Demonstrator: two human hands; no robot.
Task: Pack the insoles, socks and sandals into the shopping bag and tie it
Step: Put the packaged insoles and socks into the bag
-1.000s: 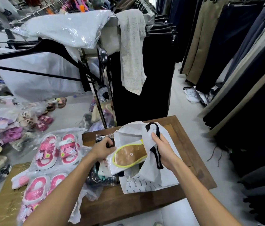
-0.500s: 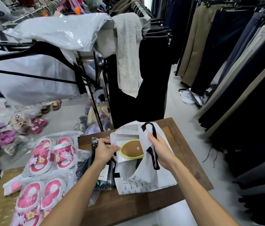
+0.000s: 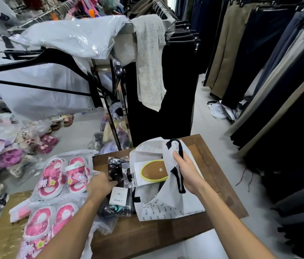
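Right hand point(image 3: 184, 172) pinched the bag point(image 3: 168, 204) flap and handle, holding the mouth open leftward. Insole point(image 3: 154, 171) sat half inside. Left hand point(image 3: 101, 185), fingers curled on the socks point(image 3: 116, 171) pack just left of the mouth; pack's long axis ran away from the person. Left hand nearer.

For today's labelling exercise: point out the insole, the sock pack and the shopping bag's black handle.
insole point(image 3: 154, 171), head view, on its brown middle.
sock pack point(image 3: 117, 170), head view, on the dark socks.
black handle point(image 3: 178, 181), head view, on the strap below the right hand's thumb.
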